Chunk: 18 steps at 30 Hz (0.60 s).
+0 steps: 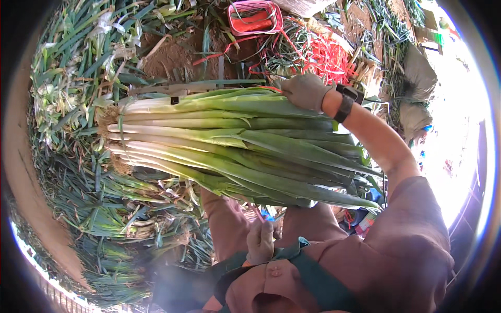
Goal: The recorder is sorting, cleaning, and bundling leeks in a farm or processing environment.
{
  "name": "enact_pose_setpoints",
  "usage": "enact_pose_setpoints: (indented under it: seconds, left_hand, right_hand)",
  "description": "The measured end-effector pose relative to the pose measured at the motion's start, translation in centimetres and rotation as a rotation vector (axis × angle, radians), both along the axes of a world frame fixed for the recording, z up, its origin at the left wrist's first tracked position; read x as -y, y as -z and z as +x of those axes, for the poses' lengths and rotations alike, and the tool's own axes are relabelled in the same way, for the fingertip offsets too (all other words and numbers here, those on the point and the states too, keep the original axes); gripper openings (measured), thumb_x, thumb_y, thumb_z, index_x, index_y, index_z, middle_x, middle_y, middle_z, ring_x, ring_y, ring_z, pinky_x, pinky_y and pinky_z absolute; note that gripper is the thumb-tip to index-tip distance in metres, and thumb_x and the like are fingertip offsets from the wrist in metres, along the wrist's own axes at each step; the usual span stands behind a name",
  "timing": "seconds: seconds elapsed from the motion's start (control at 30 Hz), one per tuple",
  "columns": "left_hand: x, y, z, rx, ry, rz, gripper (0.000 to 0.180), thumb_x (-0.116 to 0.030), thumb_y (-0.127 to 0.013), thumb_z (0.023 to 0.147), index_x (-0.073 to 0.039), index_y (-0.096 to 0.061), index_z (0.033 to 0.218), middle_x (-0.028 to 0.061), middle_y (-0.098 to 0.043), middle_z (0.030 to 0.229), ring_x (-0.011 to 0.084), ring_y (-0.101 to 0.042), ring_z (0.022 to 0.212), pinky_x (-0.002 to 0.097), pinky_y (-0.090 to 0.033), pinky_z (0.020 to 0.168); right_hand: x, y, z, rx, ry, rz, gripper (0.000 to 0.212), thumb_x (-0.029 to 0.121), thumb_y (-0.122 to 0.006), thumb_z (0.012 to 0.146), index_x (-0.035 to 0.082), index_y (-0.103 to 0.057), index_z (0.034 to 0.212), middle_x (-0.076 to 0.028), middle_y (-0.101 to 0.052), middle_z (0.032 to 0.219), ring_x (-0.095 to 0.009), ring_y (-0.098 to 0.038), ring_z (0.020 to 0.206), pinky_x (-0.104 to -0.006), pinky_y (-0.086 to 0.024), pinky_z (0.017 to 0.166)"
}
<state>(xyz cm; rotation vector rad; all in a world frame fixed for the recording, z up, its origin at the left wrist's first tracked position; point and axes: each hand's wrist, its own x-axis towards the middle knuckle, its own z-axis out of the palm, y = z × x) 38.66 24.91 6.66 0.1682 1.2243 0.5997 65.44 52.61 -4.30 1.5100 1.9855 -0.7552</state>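
Observation:
A thick bundle of long green onions (224, 133) lies crosswise in front of me, white root ends to the left and dark green leaves to the right. A thin greenish strip (121, 128) crosses the white stalks near the roots. At the far side of the bundle, my gloved right hand (305, 92) is closed with a red plastic strip (274, 88) at its fingertips. On the near side, close to my body, my gloved left hand (260, 242) is closed around a pinkish strip (257, 211). Whether both strips are one piece under the bundle is hidden.
Beyond the bundle stand a pink plastic basket (255, 18) and a tangled pile of red strips (329, 55). Loose green onions and leaf trimmings (88, 68) cover the ground to the left. Pale sacks (417, 73) sit at the far right.

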Motion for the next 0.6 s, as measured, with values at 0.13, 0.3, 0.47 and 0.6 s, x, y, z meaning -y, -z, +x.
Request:
enact_pose_setpoints:
  seconds: [0.13, 0.3, 0.47, 0.6]
  left_hand:
    - [-0.5, -1.8, -3.3, 0.304, 0.245, -0.252, 0.043, -0.033, -0.044, 0.102, 0.001, -0.058, 0.081, 0.0053, -0.055, 0.068, 0.0105, -0.046, 0.056, 0.0264, -0.042, 0.058]
    - [-9.1, -5.6, -2.0, 0.187, 0.352, 0.17, 0.044, -0.035, -0.039, 0.103, -0.002, -0.056, 0.08, 0.0043, -0.053, 0.066, 0.0097, -0.043, 0.055, 0.0274, -0.038, 0.058]
    - [-19.5, -3.2, 4.4, -0.112, 0.236, 0.496, 0.043, -0.037, -0.04, 0.103, -0.006, -0.056, 0.078, -0.0011, -0.05, 0.06, 0.0052, -0.038, 0.049, 0.0226, -0.031, 0.047]
    - [-26.5, 7.1, 9.9, -0.297, 0.381, 0.638, 0.042, -0.039, -0.045, 0.1, -0.008, -0.058, 0.075, -0.0006, -0.05, 0.058, 0.0079, -0.043, 0.05, 0.0247, -0.03, 0.047]
  right_hand:
    - [1.2, -0.1, 0.2, -0.028, 0.07, 0.09, 0.024, 0.023, -0.051, 0.087, 0.008, -0.066, 0.099, -0.016, -0.069, 0.093, -0.035, -0.068, 0.085, -0.0459, -0.053, 0.071]
    - [2.3, 1.4, 0.1, 0.032, 0.051, 0.177, 0.019, 0.017, -0.056, 0.083, 0.008, -0.069, 0.094, -0.015, -0.071, 0.089, -0.031, -0.07, 0.081, -0.0416, -0.055, 0.065]
    - [3.4, 1.6, -0.1, -0.013, 0.103, 0.225, 0.016, 0.016, -0.057, 0.083, 0.008, -0.07, 0.087, -0.014, -0.071, 0.083, -0.029, -0.07, 0.078, -0.0416, -0.055, 0.061]
    - [3.1, -0.3, -0.1, -0.144, 0.194, 0.212, 0.024, 0.028, -0.053, 0.089, 0.007, -0.065, 0.09, -0.016, -0.067, 0.075, -0.035, -0.067, 0.072, -0.0444, -0.052, 0.062]
